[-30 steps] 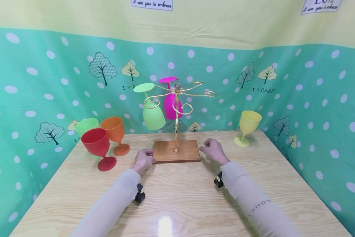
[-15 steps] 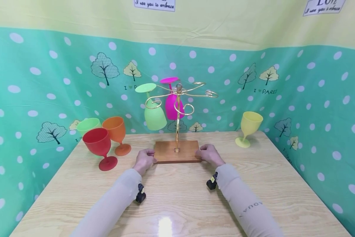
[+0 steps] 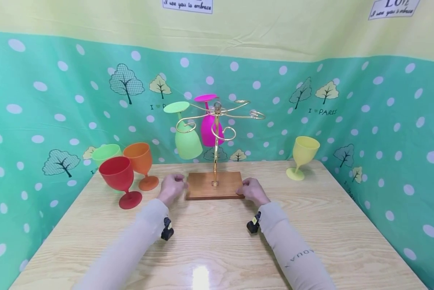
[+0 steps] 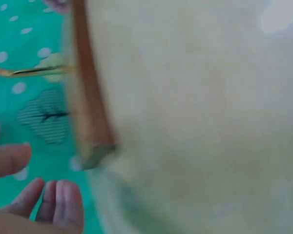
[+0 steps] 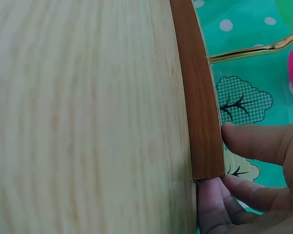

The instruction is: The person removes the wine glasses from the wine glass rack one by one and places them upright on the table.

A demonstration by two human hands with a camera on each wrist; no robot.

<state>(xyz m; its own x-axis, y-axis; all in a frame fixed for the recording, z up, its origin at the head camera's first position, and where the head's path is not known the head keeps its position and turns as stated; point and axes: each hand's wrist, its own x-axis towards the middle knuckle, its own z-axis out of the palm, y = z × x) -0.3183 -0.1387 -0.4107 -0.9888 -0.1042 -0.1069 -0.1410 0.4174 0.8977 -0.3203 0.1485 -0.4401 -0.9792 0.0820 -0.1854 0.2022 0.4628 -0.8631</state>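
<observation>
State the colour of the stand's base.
The base is reddish brown, clearest in the right wrist view.

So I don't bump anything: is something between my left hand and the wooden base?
Nothing visible: only an open gap separates the left hand from the wooden base. The red goblet stands on the hand's other side.

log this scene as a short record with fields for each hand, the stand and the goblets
left hand: just off the left end of the wooden base, holding nothing
right hand: pinching the base's right end
gold stand: upright on the base
hanging upside down: light green goblet, magenta goblet
upright at left: red goblet, orange goblet, second green goblet partly hidden
upright at right: yellow goblet
</observation>
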